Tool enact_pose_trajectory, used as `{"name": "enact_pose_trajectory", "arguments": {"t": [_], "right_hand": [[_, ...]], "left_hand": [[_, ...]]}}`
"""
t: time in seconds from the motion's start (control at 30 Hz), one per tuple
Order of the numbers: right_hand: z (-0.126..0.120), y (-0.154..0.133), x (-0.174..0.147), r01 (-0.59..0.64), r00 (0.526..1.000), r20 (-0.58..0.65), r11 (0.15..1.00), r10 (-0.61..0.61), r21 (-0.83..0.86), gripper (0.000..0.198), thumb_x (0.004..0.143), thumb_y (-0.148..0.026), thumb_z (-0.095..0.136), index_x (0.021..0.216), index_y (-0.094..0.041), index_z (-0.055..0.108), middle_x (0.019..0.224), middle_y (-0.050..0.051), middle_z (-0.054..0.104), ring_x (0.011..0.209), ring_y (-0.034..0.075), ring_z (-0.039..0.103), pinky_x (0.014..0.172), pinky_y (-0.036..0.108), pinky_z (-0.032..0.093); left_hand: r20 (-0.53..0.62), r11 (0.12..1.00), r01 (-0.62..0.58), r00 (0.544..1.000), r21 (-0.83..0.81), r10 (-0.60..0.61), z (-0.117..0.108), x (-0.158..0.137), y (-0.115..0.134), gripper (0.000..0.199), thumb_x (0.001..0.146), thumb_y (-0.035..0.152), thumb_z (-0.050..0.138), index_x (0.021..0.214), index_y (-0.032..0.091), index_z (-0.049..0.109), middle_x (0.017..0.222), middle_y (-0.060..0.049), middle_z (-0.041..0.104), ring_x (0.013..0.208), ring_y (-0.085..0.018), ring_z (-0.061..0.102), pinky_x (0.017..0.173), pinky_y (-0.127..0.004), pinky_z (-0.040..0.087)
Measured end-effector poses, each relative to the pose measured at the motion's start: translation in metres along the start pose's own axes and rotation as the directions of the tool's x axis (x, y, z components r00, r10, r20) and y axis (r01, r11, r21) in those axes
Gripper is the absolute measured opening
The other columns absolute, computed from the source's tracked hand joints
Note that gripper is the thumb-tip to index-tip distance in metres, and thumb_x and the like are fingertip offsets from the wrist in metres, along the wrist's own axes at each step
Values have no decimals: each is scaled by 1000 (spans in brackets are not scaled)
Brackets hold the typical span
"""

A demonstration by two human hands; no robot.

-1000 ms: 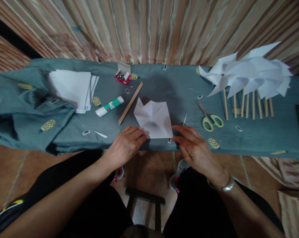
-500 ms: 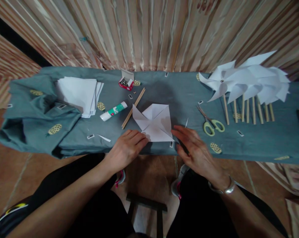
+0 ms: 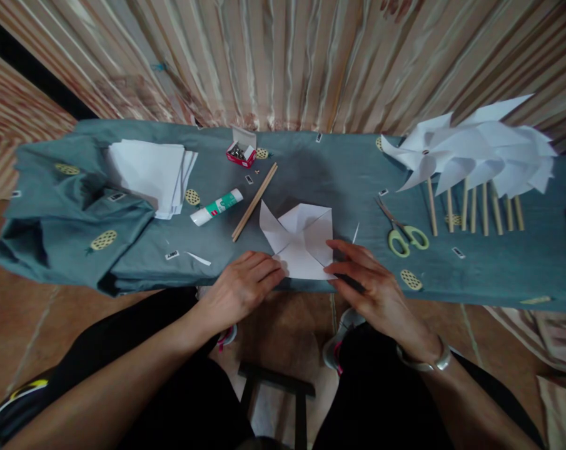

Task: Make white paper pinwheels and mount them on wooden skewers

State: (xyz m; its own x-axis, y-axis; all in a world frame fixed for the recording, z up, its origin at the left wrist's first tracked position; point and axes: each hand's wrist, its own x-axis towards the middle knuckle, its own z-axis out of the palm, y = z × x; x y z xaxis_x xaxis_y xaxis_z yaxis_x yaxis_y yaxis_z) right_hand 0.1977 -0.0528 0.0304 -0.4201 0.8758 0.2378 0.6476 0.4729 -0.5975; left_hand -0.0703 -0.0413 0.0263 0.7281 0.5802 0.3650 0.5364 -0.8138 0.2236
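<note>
Paper (image 3: 304, 253): left hand (image 3: 245, 284) clamped on its near-left corner; right hand (image 3: 371, 287), fingers apart, at its near-right corner. Judgement: pin 1 corner, curl the other uncreased.

White paper (image 3: 304, 247) nearer the cloth's front edge (image 3: 306, 286) (and slightly rightward)

The tablecloth (image 3: 353, 164) was grey-green with a yellow pineapple print (image 3: 411, 280). The folded paper (image 3: 301, 250), paper stack (image 3: 146, 172) and pinwheels (image 3: 470, 149) were plain white. The glue stick (image 3: 217, 207) was white with a green band; the small box (image 3: 238, 161) was red outside. The scissors (image 3: 396, 224) were pale green at the grips. On the curtain (image 3: 301, 62) I noted beige and brown stripes.
</note>
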Motion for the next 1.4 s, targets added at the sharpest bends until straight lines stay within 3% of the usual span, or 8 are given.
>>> {"name": "enact_pose_trajectory", "arguments": {"t": [0.2, 0.3, 0.47, 0.67, 0.93, 1.4], "right_hand": [[5, 4, 4, -50, 999, 25, 994, 48, 99, 13, 92, -22, 59, 95, -23, 71, 134, 9, 64, 122, 26, 60, 102, 48, 51], [12, 6, 10, -89, 996, 9, 985, 89, 145, 11, 91, -23, 60, 93, -23, 72, 133, 10, 64, 124, 26, 59, 105, 49, 49], [25, 6, 24, -113, 992, -26, 976, 120, 187, 9, 88, -24, 63, 88, -24, 71, 134, 10, 63, 125, 27, 59, 103, 50, 49], [39, 9, 38, -115, 983, -123, 980, 136, 161, 8, 87, -27, 62, 83, -25, 70, 133, 7, 62, 124, 27, 58, 104, 52, 48], [43, 7, 47, -86, 990, -110, 995, 91, 53, 11, 89, -22, 59, 86, -26, 70, 138, 6, 58, 130, 28, 53, 109, 52, 45], [52, 9, 53, -85, 980, -174, 995, 92, 48, 8, 86, -21, 62, 82, -24, 68, 137, 7, 60, 127, 27, 56, 106, 52, 46]], "left_hand": [[33, 999, 28, 999, -23, -27, 9, 2, 5, 18, 95, 13, 51, 110, 12, 62, 108, -11, 71, 97, -22, 65, 80, -36, 54], [15, 999, 21, 1000, -35, -20, 17, 4, 11, 30, 95, 14, 50, 124, 10, 55, 109, -13, 70, 98, -23, 64, 81, -37, 55], [81, 992, 48, 996, -114, -39, 25, 5, 16, 44, 96, 13, 44, 140, 13, 40, 118, -13, 65, 108, -24, 60, 90, -40, 54], [103, 981, 104, 991, -166, -88, 25, 4, 14, 43, 96, 12, 43, 139, 13, 42, 115, -12, 62, 104, -23, 58, 89, -41, 55], [105, 979, 132, 988, -157, -116, 23, 5, 14, 37, 97, 13, 43, 134, 10, 46, 112, -14, 62, 101, -24, 57, 87, -41, 56], [53, 965, 160, 987, -207, -152, 26, 4, 13, 39, 95, 12, 47, 134, 11, 44, 113, -13, 61, 103, -23, 58, 88, -42, 57]]}}
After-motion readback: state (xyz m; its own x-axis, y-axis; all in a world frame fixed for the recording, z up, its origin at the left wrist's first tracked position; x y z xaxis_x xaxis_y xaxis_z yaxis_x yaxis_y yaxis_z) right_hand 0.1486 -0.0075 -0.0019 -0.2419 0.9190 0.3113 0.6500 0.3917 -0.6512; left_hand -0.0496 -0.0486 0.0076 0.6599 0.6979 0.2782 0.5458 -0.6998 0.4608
